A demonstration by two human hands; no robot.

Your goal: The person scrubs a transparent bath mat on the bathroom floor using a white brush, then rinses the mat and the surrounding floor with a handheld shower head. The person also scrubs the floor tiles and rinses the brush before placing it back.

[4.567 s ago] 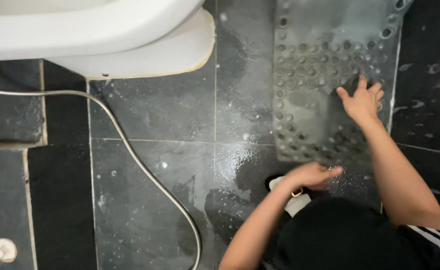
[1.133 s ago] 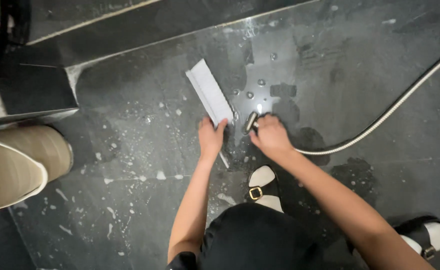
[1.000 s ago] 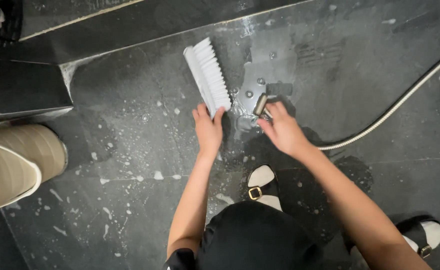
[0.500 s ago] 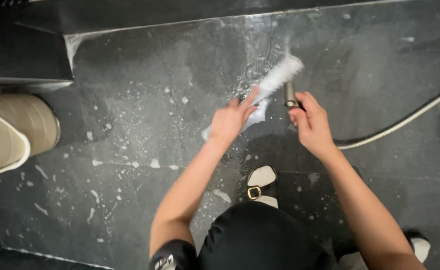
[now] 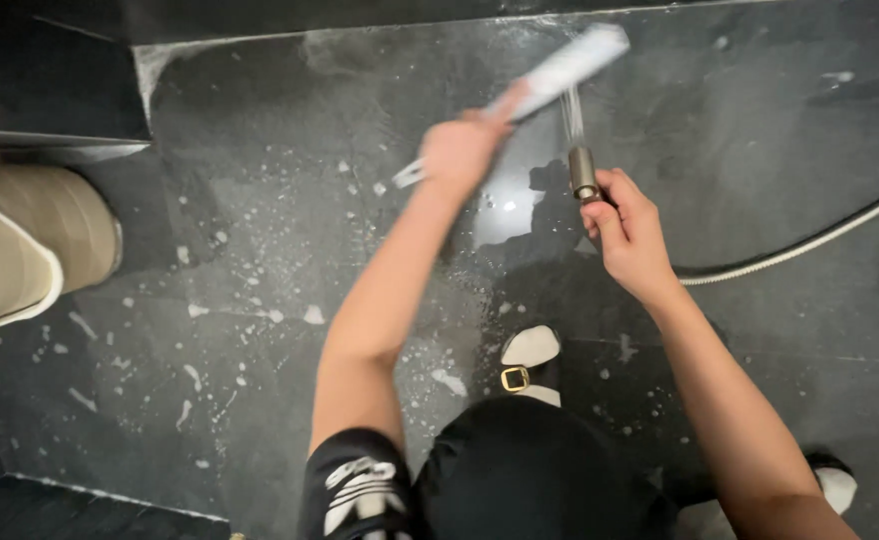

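Dark wet floor tiles (image 5: 260,250) flecked with white suds fill the view, with a pale toilet base (image 5: 30,245) off to the far side of the left hand (image 5: 465,150). That hand is clamped on the handle of a white scrub brush (image 5: 560,65), blurred, its long axis slanting up and away toward the right. Just beside it, the right hand (image 5: 630,230) is closed around a metal spray nozzle (image 5: 584,172), which seems to jet water up at the bristles; its hose (image 5: 800,245) trails off right
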